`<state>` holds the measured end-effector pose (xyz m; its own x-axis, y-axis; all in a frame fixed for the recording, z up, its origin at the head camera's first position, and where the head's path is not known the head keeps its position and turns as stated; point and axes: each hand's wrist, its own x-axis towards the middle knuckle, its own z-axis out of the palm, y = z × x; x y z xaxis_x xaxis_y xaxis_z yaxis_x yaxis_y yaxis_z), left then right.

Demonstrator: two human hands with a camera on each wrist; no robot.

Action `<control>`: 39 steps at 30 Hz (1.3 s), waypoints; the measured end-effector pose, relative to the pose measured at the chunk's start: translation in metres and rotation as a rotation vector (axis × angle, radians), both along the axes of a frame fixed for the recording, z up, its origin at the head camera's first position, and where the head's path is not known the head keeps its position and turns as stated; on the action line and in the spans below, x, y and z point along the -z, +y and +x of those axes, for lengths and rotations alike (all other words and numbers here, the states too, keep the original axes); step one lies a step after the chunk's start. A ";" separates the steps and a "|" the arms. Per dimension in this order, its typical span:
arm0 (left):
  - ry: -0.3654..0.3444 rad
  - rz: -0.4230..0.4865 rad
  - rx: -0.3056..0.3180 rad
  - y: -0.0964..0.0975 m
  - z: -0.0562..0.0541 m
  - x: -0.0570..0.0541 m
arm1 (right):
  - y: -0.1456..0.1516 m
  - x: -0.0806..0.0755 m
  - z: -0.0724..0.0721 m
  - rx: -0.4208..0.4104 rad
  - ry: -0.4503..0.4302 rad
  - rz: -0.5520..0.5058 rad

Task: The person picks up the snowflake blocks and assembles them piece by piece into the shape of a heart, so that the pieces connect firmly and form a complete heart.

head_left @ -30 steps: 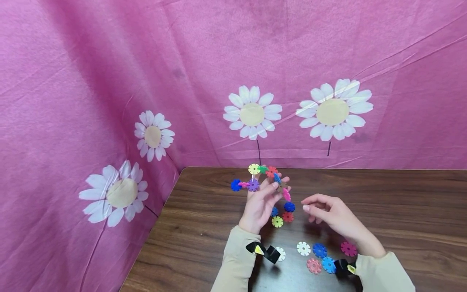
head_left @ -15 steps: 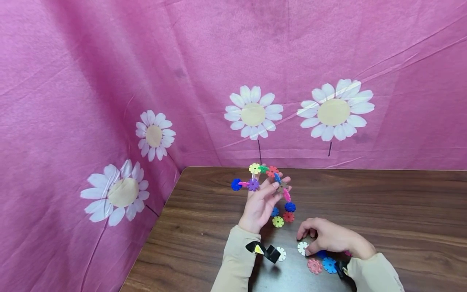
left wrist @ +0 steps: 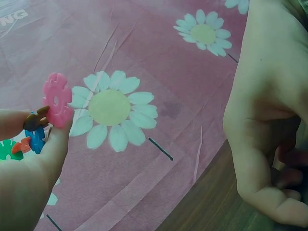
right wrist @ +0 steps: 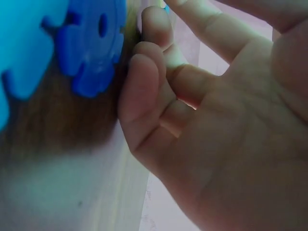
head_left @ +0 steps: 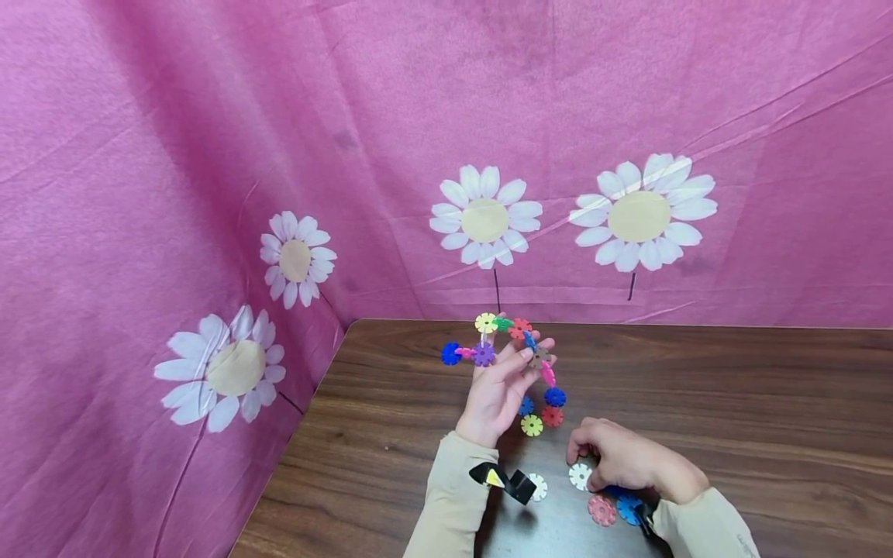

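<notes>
My left hand (head_left: 497, 391) holds up a linked chain of notched plastic snowflake discs, pinching a brown disc (head_left: 539, 357) between thumb and finger. A purple disc (head_left: 484, 354) and a yellow disc (head_left: 486, 323) are on its left part; a pink disc (left wrist: 58, 100) stands beside the thumb in the left wrist view. From the right side hang a dark blue disc (head_left: 554, 397), a red disc (head_left: 552, 417) and a lower yellow disc (head_left: 532, 425). Down at the table, my right hand (head_left: 638, 457) pinches a white snowflake disc (head_left: 579, 477) at its edges with thumb and index finger.
Loose discs lie on the wooden table (head_left: 391, 434): a second white disc (head_left: 538, 487) by the left wrist strap, a coral disc (head_left: 601, 511) and a light blue disc (head_left: 629, 509). A blue disc (right wrist: 94, 43) lies under the right hand. Pink flowered cloth (head_left: 391, 155) hangs behind.
My right hand has come down and toward me from beside the chain to the white disc, covering other discs. The left hand and chain have stayed nearly still.
</notes>
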<state>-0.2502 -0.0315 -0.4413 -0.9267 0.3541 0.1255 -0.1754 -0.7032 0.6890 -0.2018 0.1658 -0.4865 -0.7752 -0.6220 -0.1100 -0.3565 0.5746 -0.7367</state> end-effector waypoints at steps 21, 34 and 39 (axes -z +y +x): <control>0.018 -0.014 0.017 0.000 -0.002 0.003 | -0.006 0.001 -0.001 -0.001 0.047 -0.020; 0.033 -0.042 0.016 0.002 -0.001 0.004 | -0.006 -0.010 -0.004 0.184 0.170 -0.281; 0.036 -0.037 -0.007 0.003 -0.002 0.004 | -0.009 -0.015 -0.003 0.229 0.153 -0.389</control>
